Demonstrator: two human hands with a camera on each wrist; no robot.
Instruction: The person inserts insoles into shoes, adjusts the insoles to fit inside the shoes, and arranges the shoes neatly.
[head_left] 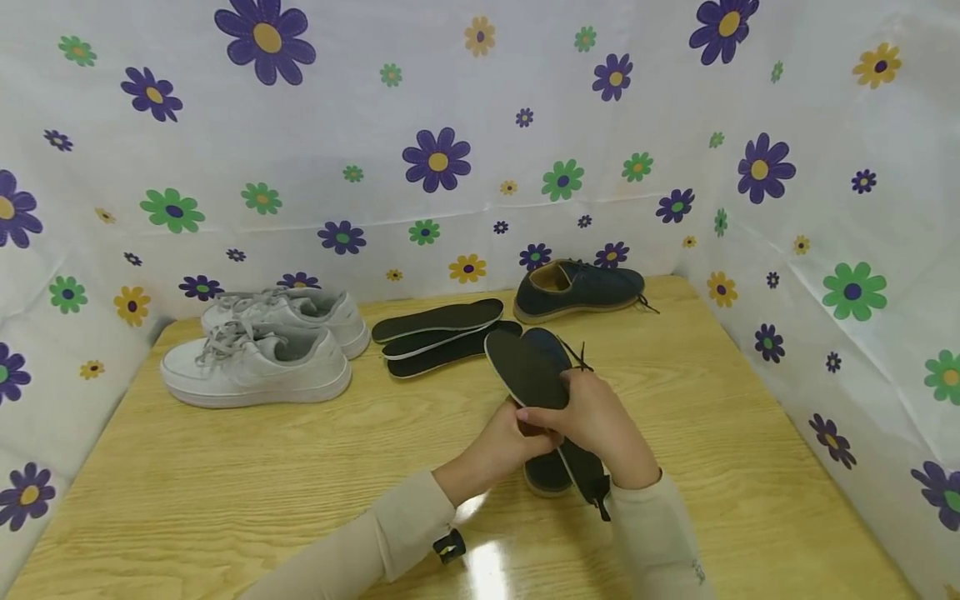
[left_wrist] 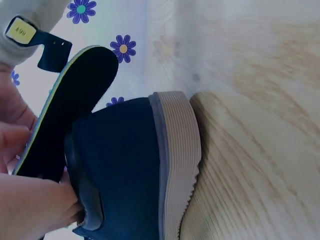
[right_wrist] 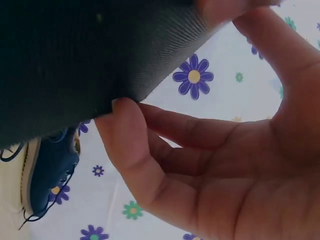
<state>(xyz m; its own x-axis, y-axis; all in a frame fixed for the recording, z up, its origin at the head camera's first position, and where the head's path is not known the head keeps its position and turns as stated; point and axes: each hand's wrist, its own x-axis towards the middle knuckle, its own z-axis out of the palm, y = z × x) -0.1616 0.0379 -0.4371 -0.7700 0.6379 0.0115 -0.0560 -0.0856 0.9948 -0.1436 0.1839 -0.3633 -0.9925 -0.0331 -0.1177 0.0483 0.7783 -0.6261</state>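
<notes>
A dark insole (head_left: 525,362) with a pale edge slants over a navy lace-up shoe (head_left: 546,481). My right hand (head_left: 600,421) pinches the insole across its middle by the edges; the fingertips (right_wrist: 129,117) on its edge show in the right wrist view. My left hand (head_left: 491,450) grips the shoe at its collar, just under the insole, with most of its fingers hidden. In the left wrist view the shoe's ridged tan sole (left_wrist: 177,155) stands close to the wooden table, and the insole (left_wrist: 75,100) rises at an angle from beside the collar.
Another navy shoe (head_left: 581,289) stands at the back right, its laces loose. Three dark insoles (head_left: 442,319) lie overlapping at the back middle. White sneakers (head_left: 255,367) stand at the back left. Flowered cloth (head_left: 360,117) surrounds the wooden table (head_left: 300,467).
</notes>
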